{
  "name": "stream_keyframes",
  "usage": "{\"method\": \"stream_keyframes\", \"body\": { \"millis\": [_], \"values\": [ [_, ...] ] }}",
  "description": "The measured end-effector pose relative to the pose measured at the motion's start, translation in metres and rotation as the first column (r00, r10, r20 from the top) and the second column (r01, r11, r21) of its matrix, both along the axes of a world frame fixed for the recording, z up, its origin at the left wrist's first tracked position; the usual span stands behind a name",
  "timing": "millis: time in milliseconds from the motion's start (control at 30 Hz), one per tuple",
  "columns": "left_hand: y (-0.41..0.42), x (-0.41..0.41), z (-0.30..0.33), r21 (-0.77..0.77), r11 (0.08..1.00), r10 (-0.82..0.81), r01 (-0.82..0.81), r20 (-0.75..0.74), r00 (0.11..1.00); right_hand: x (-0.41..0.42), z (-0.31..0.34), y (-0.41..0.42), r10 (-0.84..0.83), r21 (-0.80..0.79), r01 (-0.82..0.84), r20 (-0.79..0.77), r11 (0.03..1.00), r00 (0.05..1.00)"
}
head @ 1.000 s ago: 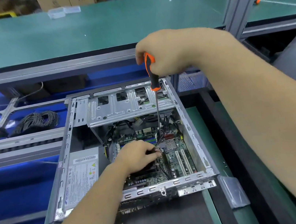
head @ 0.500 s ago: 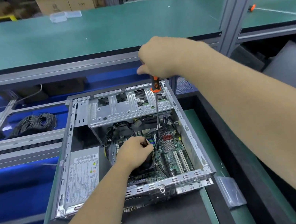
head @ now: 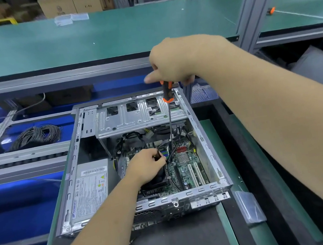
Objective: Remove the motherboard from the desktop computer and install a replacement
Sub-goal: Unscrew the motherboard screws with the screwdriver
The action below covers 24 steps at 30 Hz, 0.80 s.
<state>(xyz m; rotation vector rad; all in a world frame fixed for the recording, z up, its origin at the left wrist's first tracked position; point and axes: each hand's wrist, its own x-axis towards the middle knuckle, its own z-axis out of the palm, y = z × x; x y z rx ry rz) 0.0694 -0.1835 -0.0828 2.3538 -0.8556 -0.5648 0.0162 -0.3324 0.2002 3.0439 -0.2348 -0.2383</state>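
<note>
Nearest the camera, a black mat (head: 182,243) carries two small loose bits, possibly screws; the view is too coarse to confirm. A clear plastic bag (head: 249,207) lies just right of the mat. The open computer case (head: 211,152) sits on the mat with its side panel off. Inside at left is the power supply (head: 91,189); its white label bears a barcode and a yellow warning triangle, but the print is too small to read. The motherboard (head: 186,167) lies flat in the case floor at right, with two white slots. The left hand (head: 148,165) rests over the black cooler, fingers curled and pinching a black cable (head: 170,154). The right hand (head: 176,61) grips the orange-and-black screwdriver (head: 168,108) by its handle, shaft upright, tip down among the cables. The silver drive cage (head: 138,115) spans the far end. Beyond are a coil of wire (head: 35,136), a green bench (head: 81,40), and cardboard boxes (head: 71,4).
</note>
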Motion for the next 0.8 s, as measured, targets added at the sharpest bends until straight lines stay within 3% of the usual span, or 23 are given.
{"method": "stream_keyframes", "body": {
  "millis": [167,233,367,533,667,800],
  "values": [
    [-0.001,0.0,0.0,0.018,1.0,-0.015,0.015,0.021,1.0,-0.003,0.004,0.0,0.032,0.092,-0.023,-0.097,0.995,0.995],
    [-0.001,0.0,0.001,0.025,1.0,-0.019,0.019,0.03,0.999,-0.003,0.004,0.002,-0.04,0.035,0.042,-0.058,0.999,0.998],
    [-0.001,0.0,0.001,0.022,1.0,-0.016,0.016,0.019,1.0,-0.001,0.002,0.004,0.033,0.015,-0.032,-0.054,0.999,0.998],
    [-0.002,-0.001,0.002,0.025,1.0,-0.018,0.018,0.026,0.999,-0.002,0.003,0.003,-0.002,-0.025,0.001,-0.012,1.0,1.0],
    [-0.002,-0.001,0.004,0.031,0.999,-0.014,0.013,0.038,0.999,-0.005,0.006,0.008,0.074,0.044,-0.07,-0.078,0.997,0.994],
    [-0.001,-0.001,0.005,0.033,0.999,-0.014,0.013,0.04,0.999,-0.004,0.003,0.007,-0.001,-0.008,0.001,-0.001,1.0,1.0]
  ]
}}
